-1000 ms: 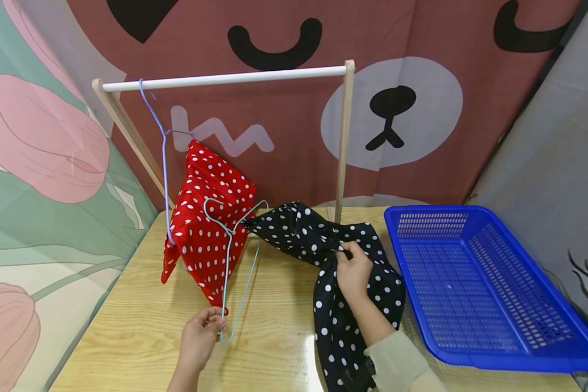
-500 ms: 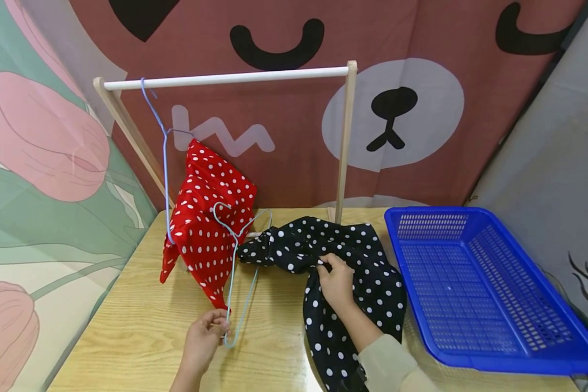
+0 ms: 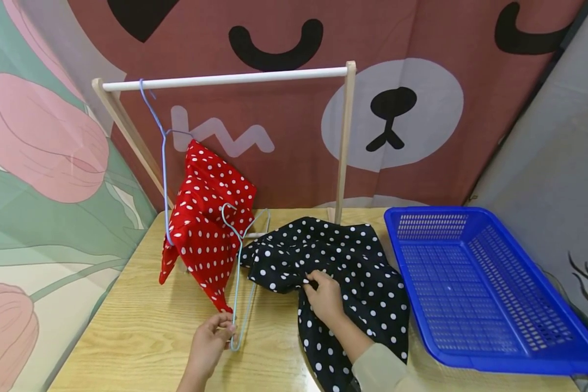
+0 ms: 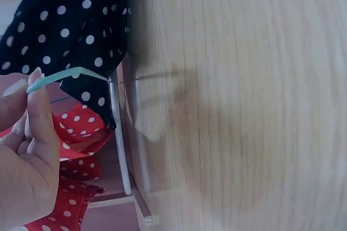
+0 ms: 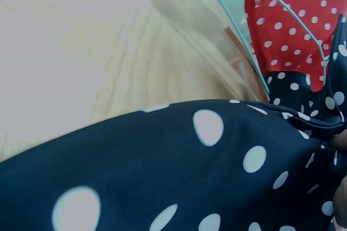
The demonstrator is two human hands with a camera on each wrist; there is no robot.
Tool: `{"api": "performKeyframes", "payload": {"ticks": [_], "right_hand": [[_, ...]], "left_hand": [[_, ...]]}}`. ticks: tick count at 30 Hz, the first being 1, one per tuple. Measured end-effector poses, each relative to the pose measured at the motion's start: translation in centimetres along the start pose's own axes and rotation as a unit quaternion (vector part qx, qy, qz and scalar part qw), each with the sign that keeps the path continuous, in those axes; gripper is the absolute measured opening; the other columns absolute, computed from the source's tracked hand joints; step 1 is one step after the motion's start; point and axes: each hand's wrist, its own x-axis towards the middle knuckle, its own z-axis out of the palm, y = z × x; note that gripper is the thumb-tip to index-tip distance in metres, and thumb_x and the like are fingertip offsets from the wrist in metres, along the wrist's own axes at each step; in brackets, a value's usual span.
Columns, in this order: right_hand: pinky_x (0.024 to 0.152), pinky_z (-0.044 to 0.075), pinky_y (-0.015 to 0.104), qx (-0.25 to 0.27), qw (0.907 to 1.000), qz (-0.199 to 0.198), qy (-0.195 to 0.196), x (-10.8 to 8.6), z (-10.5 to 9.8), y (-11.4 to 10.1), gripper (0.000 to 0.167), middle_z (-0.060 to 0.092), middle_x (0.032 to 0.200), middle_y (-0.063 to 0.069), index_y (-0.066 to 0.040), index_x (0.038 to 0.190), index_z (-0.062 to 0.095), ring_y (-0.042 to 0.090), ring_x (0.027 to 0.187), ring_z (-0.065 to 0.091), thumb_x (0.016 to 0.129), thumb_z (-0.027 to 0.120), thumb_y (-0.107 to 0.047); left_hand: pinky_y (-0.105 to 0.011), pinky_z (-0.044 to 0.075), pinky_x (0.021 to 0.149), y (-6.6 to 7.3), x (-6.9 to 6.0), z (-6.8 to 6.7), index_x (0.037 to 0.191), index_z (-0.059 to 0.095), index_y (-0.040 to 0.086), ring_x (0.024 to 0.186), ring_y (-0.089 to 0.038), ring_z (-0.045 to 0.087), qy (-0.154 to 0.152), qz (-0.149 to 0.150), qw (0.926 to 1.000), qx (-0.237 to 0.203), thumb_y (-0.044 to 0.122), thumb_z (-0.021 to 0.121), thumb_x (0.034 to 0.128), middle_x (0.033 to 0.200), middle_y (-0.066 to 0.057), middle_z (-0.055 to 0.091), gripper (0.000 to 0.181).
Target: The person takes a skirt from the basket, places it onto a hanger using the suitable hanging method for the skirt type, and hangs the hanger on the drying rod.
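Observation:
My left hand [image 3: 208, 340] pinches one end of a pale teal clothes hanger [image 3: 237, 277] between thumb and fingers, above the table. The hanger's hook points away from me. A black garment with white dots [image 3: 367, 277] lies bunched to its right, gripped at an edge by my right hand [image 3: 325, 299]. The garment's left part meets the hanger; whether the hanger is inside the cloth, I cannot tell. Behind the hanger is a red garment with white dots [image 3: 210, 228], hanging from a purple hanger [image 3: 164, 163]. Only fingertips of my right hand show in the right wrist view.
A small rack has a white rod [image 3: 250, 78] between wooden posts [image 3: 343, 141], and the purple hanger hooks onto its left end. To the right stands a blue plastic basket [image 3: 470, 294] with mesh sides. Printed cloth [image 3: 294, 120] covers the wall behind the wooden table [image 3: 127, 337].
My right hand has moved left and closer to me, drawing the black garment along. Its raised left point has dropped and spread. My left hand has shifted slightly right with the teal hanger.

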Motion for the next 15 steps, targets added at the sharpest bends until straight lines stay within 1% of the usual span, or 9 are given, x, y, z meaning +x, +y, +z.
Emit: {"api": "performKeyframes", "payload": {"ticks": [5, 8, 12, 15], "right_hand": [[0.063, 0.047, 0.027, -0.044, 0.9982, -0.008, -0.04, -0.7, 0.6, 0.3, 0.013, 0.059, 0.082, 0.001, -0.01, 0.077, 0.059, 0.014, 0.075, 0.056, 0.07, 0.066, -0.001], [0.066, 0.047, 0.029, -0.073, 0.9954, -0.015, -0.06, -0.9, 1.0, 0.5, 0.015, 0.057, 0.083, -0.001, -0.012, 0.079, 0.058, 0.014, 0.077, 0.056, 0.07, 0.067, -0.003], [0.064, 0.047, 0.028, -0.094, 0.991, -0.024, -0.092, -1.1, 1.4, 0.6, 0.016, 0.054, 0.08, -0.004, -0.014, 0.079, 0.057, 0.012, 0.074, 0.054, 0.071, 0.067, -0.005], [0.062, 0.046, 0.029, -0.108, 0.9874, -0.035, -0.111, -1.3, 1.6, 0.8, 0.015, 0.053, 0.079, -0.004, -0.014, 0.079, 0.056, 0.012, 0.072, 0.053, 0.072, 0.066, -0.005]], "left_hand": [[-0.024, 0.045, 0.051, -0.2, -0.1, 0.1, 0.1, 0.049, -0.014, 0.062, -0.015, 0.053, -0.011, 0.001, 0.9999, 0.001, -0.007, 0.051, 0.0791, 0.079, -0.012, 0.052, 0.022], [-0.023, 0.045, 0.05, -0.2, -0.1, 0.2, 0.1, 0.049, -0.015, 0.061, -0.016, 0.054, -0.009, 0.004, 0.9999, -0.003, -0.007, 0.05, 0.079, 0.078, -0.012, 0.052, 0.022], [-0.023, 0.045, 0.05, -0.2, -0.1, 0.4, 0.1, 0.049, -0.015, 0.06, -0.015, 0.054, -0.004, 0.006, 1.0, -0.005, -0.008, 0.05, 0.0792, 0.079, -0.015, 0.052, 0.022], [-0.024, 0.046, 0.051, -0.2, -0.1, 0.4, 0.1, 0.049, -0.015, 0.06, -0.014, 0.053, -0.003, 0.006, 1.0, -0.005, -0.007, 0.05, 0.0795, 0.08, -0.015, 0.052, 0.021]]}}
